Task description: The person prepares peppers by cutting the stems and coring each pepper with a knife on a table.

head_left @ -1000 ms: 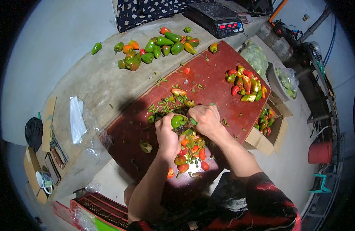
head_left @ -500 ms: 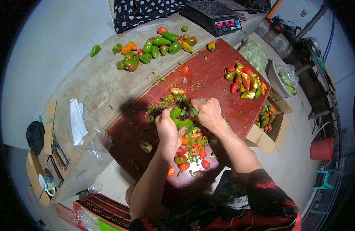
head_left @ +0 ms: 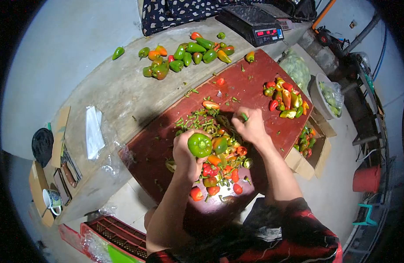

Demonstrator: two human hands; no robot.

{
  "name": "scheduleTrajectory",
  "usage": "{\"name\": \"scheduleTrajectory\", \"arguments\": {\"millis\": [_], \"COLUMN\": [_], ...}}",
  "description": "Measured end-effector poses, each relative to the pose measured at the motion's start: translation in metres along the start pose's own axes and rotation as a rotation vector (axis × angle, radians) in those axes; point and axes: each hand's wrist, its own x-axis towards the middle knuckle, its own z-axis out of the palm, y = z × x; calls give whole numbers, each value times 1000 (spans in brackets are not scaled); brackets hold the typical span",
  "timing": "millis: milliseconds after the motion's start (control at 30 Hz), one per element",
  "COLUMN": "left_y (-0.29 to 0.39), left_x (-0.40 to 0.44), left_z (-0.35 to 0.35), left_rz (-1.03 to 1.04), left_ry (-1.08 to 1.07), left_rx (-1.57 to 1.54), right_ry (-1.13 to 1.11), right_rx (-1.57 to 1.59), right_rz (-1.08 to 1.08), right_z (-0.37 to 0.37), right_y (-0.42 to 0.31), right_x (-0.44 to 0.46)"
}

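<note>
My left hand [head_left: 186, 151] is closed round a green bell pepper [head_left: 200, 145], whose cut top faces up toward me. To its right, my right hand [head_left: 251, 126] is closed on a small thing with a green end [head_left: 244, 116]; the rest of it is hidden in my fist. The two hands are apart above the dark red table [head_left: 254, 74]. Between and below them lies a heap of red, orange and green peppers [head_left: 215, 171]. Just beyond my left hand, cut green stems and scraps [head_left: 195, 120] are scattered.
More peppers lie on the concrete ledge [head_left: 110, 87] and in a pile [head_left: 286, 97] at the table's right. A cardboard box [head_left: 318, 162] of peppers stands beside the table. A digital scale [head_left: 265, 33] sits at the back; a red crate [head_left: 114, 236] is lower left.
My right hand has drawn away to the right from the pepper. My left hand has turned the pepper so its top faces up. The whole view has shifted slightly.
</note>
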Motion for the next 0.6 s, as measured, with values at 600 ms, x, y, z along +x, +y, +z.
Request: {"name": "scheduleTrajectory", "arguments": {"millis": [600], "left_y": [-44], "left_x": [45], "left_z": [-16], "left_rz": [132], "left_ry": [-175], "left_rx": [165], "right_ry": [-107], "right_rx": [500], "right_rz": [-220], "right_z": [-13], "right_y": [-35], "right_x": [-23]}}
